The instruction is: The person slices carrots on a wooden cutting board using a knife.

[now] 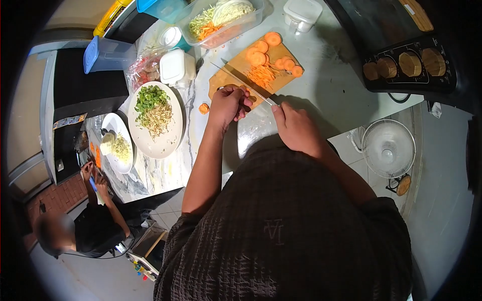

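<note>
My right hand is closed around the pale handle of a kitchen knife. The long thin blade points away to the upper left, over a wooden cutting board. My left hand is at the board's near edge beside the blade, its fingers curled. Bits of orange show near those fingertips, but what they hold is hidden. Round carrot slices lie on the far part of the board, with more at its right corner. A pile of thin carrot strips sits beyond the blade. One carrot piece lies off the board.
Left of the board, an oval plate holds chopped greens and sprouts, beside a smaller white plate. A clear tub of shredded vegetables stands behind. A black oven is at right, a fan below. Another person works at far left.
</note>
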Demonstrator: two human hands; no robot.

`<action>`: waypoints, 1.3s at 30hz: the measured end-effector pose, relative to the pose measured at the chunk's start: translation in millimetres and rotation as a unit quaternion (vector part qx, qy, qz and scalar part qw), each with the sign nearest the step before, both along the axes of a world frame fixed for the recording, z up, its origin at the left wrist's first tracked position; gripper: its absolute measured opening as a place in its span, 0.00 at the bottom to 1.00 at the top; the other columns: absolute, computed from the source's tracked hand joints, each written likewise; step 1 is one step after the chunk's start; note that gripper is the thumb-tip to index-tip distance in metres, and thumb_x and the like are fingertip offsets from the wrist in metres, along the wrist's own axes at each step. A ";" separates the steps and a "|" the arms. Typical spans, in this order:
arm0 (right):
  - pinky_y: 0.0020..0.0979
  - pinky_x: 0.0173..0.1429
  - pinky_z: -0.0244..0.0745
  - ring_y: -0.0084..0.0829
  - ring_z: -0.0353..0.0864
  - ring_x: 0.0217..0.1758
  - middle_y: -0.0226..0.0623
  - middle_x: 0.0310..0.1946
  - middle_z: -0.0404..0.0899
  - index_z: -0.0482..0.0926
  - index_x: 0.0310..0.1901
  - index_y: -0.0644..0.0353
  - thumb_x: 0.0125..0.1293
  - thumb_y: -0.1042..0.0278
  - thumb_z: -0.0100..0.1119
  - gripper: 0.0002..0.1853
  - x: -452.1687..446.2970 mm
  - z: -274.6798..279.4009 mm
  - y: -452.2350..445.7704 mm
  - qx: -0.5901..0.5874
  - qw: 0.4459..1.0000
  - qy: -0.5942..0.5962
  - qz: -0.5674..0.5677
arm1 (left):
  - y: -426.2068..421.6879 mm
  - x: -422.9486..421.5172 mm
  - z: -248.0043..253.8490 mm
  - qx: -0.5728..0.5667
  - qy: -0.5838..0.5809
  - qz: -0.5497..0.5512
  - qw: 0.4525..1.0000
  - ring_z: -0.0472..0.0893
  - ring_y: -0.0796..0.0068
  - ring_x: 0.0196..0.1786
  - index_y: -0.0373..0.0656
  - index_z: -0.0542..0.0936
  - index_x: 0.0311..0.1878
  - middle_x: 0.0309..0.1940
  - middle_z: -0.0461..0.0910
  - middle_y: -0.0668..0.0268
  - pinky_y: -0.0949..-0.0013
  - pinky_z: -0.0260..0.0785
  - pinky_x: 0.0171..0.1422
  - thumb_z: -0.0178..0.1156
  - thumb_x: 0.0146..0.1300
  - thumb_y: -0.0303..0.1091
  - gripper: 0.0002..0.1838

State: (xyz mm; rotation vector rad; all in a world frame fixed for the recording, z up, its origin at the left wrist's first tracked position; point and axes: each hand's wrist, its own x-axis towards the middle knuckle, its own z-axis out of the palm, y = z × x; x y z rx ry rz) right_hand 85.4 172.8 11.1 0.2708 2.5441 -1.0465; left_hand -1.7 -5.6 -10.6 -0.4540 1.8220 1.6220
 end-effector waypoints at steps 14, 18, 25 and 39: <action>0.54 0.39 0.75 0.59 0.81 0.33 0.54 0.25 0.80 0.73 0.40 0.62 0.74 0.51 0.43 0.20 -10.3 0.0 6.6 0.055 0.996 -0.006 0.067 | 3.5 0.4 6.1 -0.026 -0.010 0.003 1.000 0.72 0.80 0.13 0.37 0.76 0.35 0.21 0.80 0.64 0.79 0.57 0.15 0.53 0.68 0.35 0.11; 0.54 0.39 0.75 0.58 0.81 0.33 0.54 0.25 0.80 0.73 0.39 0.62 0.74 0.50 0.44 0.20 -13.1 -2.5 8.1 0.062 0.995 -0.025 0.071 | 3.6 0.0 3.3 -0.018 -0.005 0.009 1.000 0.72 0.81 0.13 0.37 0.77 0.34 0.21 0.80 0.64 0.78 0.57 0.15 0.53 0.68 0.34 0.11; 0.53 0.36 0.76 0.57 0.82 0.31 0.52 0.24 0.80 0.72 0.38 0.62 0.73 0.53 0.48 0.18 -19.7 -5.7 11.6 0.092 0.991 0.001 0.096 | 3.3 -1.4 2.4 -0.019 -0.017 0.008 1.000 0.72 0.81 0.13 0.36 0.77 0.34 0.21 0.80 0.64 0.78 0.58 0.15 0.53 0.68 0.34 0.11; 0.52 0.33 0.75 0.55 0.81 0.27 0.50 0.20 0.79 0.73 0.36 0.63 0.71 0.53 0.50 0.18 -21.3 -17.8 10.5 0.126 0.983 0.080 0.111 | 3.9 1.9 -0.4 -0.027 0.010 0.015 0.999 0.71 0.81 0.12 0.37 0.77 0.33 0.20 0.80 0.65 0.78 0.56 0.14 0.53 0.68 0.34 0.11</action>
